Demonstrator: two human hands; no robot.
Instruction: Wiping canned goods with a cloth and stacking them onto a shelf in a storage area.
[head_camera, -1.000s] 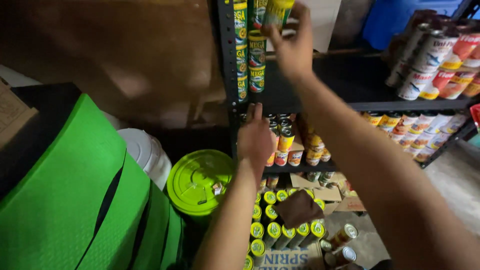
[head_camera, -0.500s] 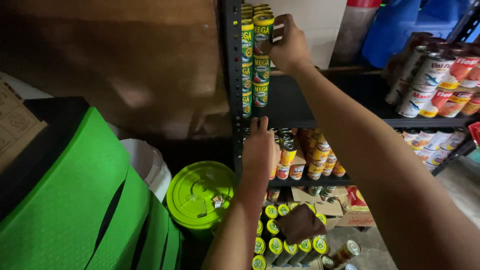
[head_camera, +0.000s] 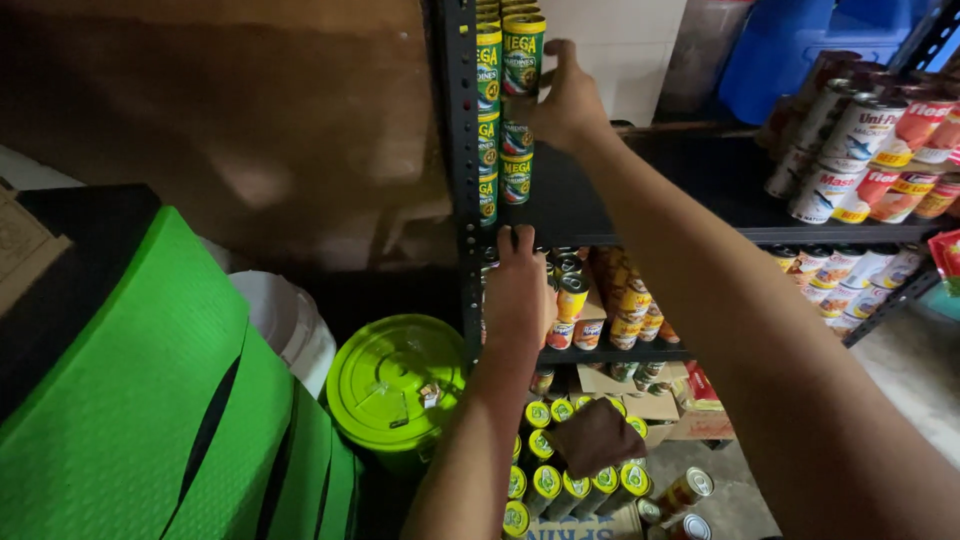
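My right hand (head_camera: 566, 98) reaches up to a tall stack of green and yellow cans (head_camera: 522, 110) on the upper shelf of a dark metal rack (head_camera: 461, 150), fingers wrapped around the top can (head_camera: 523, 52). A second column of the same cans (head_camera: 488, 120) stands just left of it. My left hand (head_camera: 516, 290) rests on the rack's front edge one shelf lower, fingers up against the shelf lip, beside red and yellow cans (head_camera: 570, 300). It holds nothing that I can see.
White and red cans (head_camera: 860, 150) lie stacked at the shelf's right end. More green cans (head_camera: 560, 470) fill an open box on the floor. A green lidded bucket (head_camera: 395, 385) and a green padded bag (head_camera: 130, 400) sit to the left. A blue container (head_camera: 800, 50) stands behind.
My right hand has brought a green can to the top of the stack and set it in line. My left hand stayed on the shelf edge. The view moved closer.
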